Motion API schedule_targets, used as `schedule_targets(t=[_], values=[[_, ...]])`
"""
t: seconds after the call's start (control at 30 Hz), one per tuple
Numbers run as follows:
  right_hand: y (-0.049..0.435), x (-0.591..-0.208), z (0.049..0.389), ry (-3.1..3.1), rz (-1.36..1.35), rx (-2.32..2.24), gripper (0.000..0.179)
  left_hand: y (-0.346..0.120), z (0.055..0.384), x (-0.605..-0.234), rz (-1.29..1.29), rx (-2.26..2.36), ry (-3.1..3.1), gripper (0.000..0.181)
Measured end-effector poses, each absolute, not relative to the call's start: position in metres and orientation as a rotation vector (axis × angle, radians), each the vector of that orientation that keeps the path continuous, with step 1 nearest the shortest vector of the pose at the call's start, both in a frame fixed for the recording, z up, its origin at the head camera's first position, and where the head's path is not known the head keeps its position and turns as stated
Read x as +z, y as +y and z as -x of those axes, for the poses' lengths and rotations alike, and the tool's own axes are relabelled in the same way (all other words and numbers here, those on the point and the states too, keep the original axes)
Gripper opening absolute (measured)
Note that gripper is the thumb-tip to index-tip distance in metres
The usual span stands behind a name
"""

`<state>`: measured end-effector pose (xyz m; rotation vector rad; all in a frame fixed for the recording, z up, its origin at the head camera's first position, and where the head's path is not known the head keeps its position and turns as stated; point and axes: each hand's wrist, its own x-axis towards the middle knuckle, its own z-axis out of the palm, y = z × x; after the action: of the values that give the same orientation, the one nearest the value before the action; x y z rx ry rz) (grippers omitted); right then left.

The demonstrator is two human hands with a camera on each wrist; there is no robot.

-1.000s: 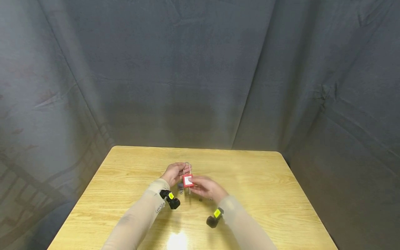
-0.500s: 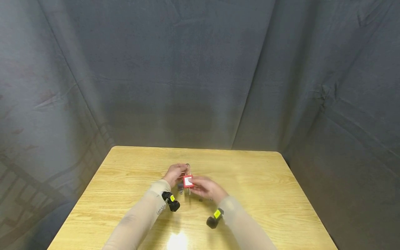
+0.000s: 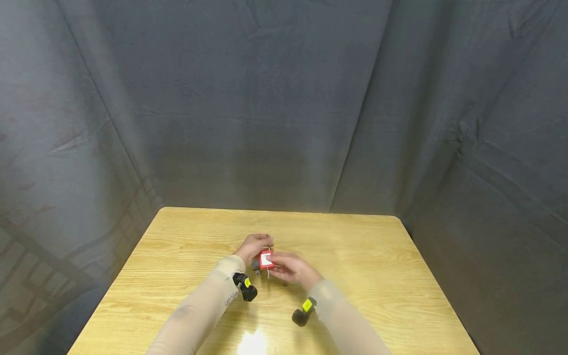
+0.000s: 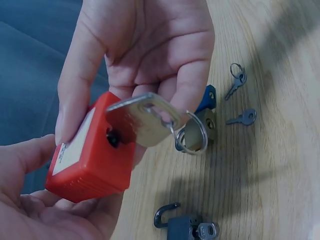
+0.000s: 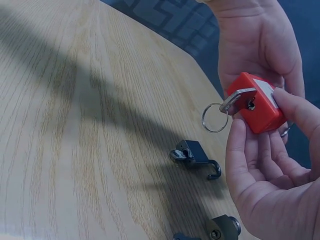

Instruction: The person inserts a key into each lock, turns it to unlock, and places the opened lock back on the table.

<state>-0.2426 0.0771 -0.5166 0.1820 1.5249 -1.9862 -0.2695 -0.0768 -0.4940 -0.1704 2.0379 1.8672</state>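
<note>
Head view: two hands meet over a pale wood worktop point(image 3: 355, 276), just left of centre in the lower half, in front of dark cloth point(image 3: 284, 98). They hold a red padlock point(image 3: 263, 259) between them. The left hand point(image 3: 254, 246) is curled at its upper, shackle end; the right hand point(image 3: 293, 268) has its grip clamped on the body, thumb over the white label.

Left wrist view: the red padlock is left of centre, tilted, keyhole face towards the camera. A silver key point(image 4: 150, 122) with a ring point(image 4: 202, 132) juts from it. At right, two loose keys point(image 4: 239, 97) lie on the worktop; nearer the middle are a brass lock point(image 4: 210, 122) and something blue point(image 4: 206, 99). A black padlock point(image 4: 180, 227) is at the bottom edge.

Right wrist view: the red padlock is upper right, both hands around it, the left hand's fingertips hidden. The black padlock, key in it, lies below centre, shackle swung out.
</note>
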Motion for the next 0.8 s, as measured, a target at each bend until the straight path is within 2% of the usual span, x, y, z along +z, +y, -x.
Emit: schedule_targets(t=[0.37,0.8], values=[[0.0767,-0.516,0.2432,1.514,-0.173,-1.992,0.046,-0.0743,0.2698,-0.4905,0.115,2.016,1.884,0.047],[0.0799,-0.5142,0.2457,1.523,-0.12,-1.979,0.048,-0.0741,0.2718,-0.4864,0.028,1.956,1.964,0.044]])
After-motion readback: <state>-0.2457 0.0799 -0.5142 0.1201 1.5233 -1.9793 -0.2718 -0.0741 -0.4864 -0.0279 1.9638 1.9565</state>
